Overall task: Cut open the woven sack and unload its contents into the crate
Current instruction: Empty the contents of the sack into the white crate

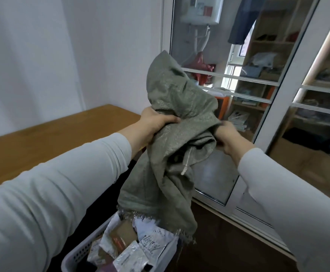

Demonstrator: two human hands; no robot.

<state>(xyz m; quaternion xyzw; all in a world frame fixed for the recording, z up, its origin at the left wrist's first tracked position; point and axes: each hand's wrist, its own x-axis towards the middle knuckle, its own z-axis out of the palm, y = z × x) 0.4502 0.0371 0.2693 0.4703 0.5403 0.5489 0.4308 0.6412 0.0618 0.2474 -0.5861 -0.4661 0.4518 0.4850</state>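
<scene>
Head view: woven sack (172, 134) held upended above the white crate (77, 254), frayed cut mouth just over the parcels (128, 244) already inside. Left hand (156, 124) fingers clamp the cloth; right hand (229, 138) fingers are bunched into its far fold. Sack looks limp, probably near empty. Recommend shaking straight down, mouth kept within the crate rim.

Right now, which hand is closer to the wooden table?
Left. The left hand grips the sack just above the wooden table's near edge; the right hand holds the sack's other side, toward the glass door.
</scene>
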